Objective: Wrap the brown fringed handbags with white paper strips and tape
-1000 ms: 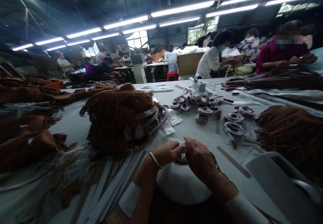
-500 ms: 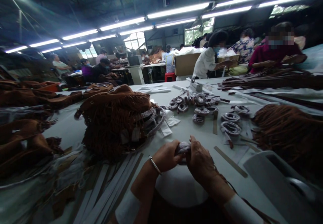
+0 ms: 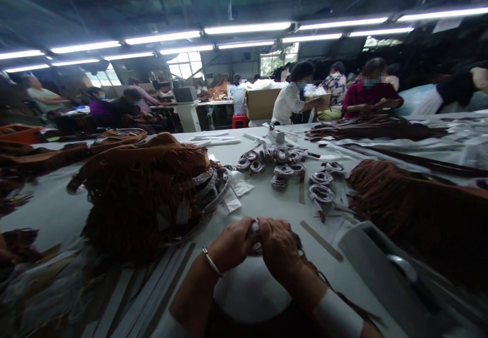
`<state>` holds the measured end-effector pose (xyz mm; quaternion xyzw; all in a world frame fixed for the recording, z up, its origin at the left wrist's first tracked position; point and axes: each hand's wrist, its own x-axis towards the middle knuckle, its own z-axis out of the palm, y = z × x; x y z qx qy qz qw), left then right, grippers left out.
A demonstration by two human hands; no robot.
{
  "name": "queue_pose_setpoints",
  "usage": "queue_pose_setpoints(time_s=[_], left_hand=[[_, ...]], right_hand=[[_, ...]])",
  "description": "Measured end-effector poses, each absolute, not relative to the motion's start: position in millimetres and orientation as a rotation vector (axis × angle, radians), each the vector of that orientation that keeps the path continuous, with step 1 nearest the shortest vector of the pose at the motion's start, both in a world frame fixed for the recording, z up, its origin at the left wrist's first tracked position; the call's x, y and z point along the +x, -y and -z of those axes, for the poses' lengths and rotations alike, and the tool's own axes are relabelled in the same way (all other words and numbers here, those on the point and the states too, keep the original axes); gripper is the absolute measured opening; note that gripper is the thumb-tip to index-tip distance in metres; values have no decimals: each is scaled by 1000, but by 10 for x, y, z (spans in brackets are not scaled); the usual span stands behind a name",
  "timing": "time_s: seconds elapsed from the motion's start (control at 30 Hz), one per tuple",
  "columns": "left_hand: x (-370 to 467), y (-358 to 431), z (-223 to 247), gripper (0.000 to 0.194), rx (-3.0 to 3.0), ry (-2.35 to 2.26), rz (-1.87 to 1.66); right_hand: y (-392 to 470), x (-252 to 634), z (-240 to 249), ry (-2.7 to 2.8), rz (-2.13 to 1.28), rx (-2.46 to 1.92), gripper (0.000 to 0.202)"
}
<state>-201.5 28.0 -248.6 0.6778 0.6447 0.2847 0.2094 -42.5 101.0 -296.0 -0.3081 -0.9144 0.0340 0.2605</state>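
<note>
Near the front of the table, my left hand (image 3: 231, 246), with a bangle at the wrist, is closed around a strap coil (image 3: 254, 229) wrapped in pale material. Lying over the coil's right side, my right hand (image 3: 280, 249) also grips it, and its fingers hide most of the roll. A loose brown strap (image 3: 353, 305) trails along my right forearm. Beyond my hands lie several similar wrapped strap coils (image 3: 282, 170). Some more coils (image 3: 321, 193) form a small group to the right of them.
Stacked brown fringed bags (image 3: 145, 190) stand left of my hands. Brown fringed pieces (image 3: 412, 201) are piled at the right, behind a grey tape dispenser-like device (image 3: 389, 272). Flat strips (image 3: 156, 287) lie front left. Co-workers (image 3: 292, 94) sit beyond the table.
The view has swung right, so the table's contents appear farther left. My right hand has moved over the coil, and its raised fingers now curl down, covering more of it.
</note>
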Motion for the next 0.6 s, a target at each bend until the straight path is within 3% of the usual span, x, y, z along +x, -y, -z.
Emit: queue_pose_setpoints(time_s=[0.1,0.23,0.43,0.6], left_hand=[[-2030,-296,2508,44,1896,-1781,-855],[-2054,-318,2545,19,1957,-1852,-844],[-2110,-340,2608,17,1967,-1910,-906],[-2111,-346,2646,15,1961,-1905,-905]], right_hand=[[-1010,-455,2992,2428,-94,-893,36],[-1013,-450,2942,2453,-159,-902,34],[-1323,81,2778,2459,-186,-1146,29],[-1642,618,3025,2614,-52,-1637,21]])
